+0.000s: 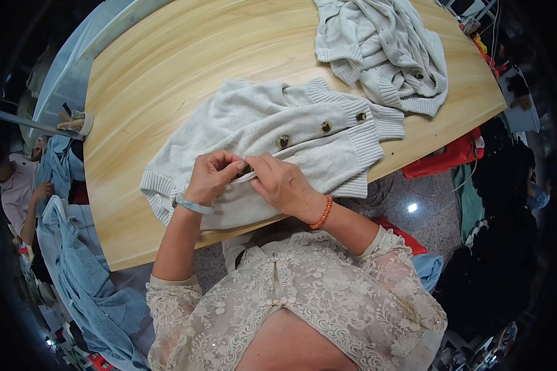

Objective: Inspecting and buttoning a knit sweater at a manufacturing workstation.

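Pale wooden tabletop with straight grain (167, 80), near edge running diagonally from lower left up to the right corner; wide bare stretch along its left and far-left parts, less room on the right. Light grey knitted cardigan with ribbed cuffs and hem (254, 123) lies flat across the near middle, its lower part hanging just over the table's near edge; three dark brown buttons (325, 127) run along its front band toward the right. Second heap of light grey knitwear (384, 49) sits crumpled at the far right corner, well apart from the first, nearly reaching the right edge. Off the table at lower left, a pile of blue knitted garments (86, 278); beyond it another person in a pink top (15, 185) at the frame's left rim. Red plastic crate (452, 154) below the right edge, glossy speckled floor (427, 210) beside it. Left hand (211, 176), pale green bangle at the wrist, fingers pinched together on the cardigan's front band. Right hand (281, 182), orange bead bracelet at the wrist, thumb and fingers closed on the same band, fingertips meeting the left hand's; what lies between them is hidden.
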The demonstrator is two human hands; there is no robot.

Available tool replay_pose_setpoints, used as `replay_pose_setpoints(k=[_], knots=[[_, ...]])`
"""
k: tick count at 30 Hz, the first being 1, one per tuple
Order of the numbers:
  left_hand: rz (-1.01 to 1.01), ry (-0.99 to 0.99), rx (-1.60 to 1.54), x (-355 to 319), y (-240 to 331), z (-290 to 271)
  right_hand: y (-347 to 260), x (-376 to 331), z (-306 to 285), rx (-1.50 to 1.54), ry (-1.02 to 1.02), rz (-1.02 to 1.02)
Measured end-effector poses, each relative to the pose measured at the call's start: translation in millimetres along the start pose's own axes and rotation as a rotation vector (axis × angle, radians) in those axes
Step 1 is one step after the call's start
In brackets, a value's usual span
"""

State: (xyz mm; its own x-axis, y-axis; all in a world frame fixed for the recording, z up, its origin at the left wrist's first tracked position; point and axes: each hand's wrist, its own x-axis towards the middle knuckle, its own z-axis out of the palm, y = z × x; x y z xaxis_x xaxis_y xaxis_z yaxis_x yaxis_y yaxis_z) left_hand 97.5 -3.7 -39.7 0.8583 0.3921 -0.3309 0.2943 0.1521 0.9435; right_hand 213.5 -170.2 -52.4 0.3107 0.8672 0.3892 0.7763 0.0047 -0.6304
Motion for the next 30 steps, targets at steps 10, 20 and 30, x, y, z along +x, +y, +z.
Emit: replay_pose_setpoints(k=[10, 20, 30], knots=[[0.514, 0.036, 0.565, -18, -14, 10, 20, -1, -8, 0.026, -0.242, -0.020], [0.505, 0.050, 0.637, -15, -20, 8, 24, 3, 1, 0.079, -0.149, -0.224], [0.199, 0.035, 0.577, -16, -16, -16, 26, 0, -21, -0.004, -0.211, 0.025]])
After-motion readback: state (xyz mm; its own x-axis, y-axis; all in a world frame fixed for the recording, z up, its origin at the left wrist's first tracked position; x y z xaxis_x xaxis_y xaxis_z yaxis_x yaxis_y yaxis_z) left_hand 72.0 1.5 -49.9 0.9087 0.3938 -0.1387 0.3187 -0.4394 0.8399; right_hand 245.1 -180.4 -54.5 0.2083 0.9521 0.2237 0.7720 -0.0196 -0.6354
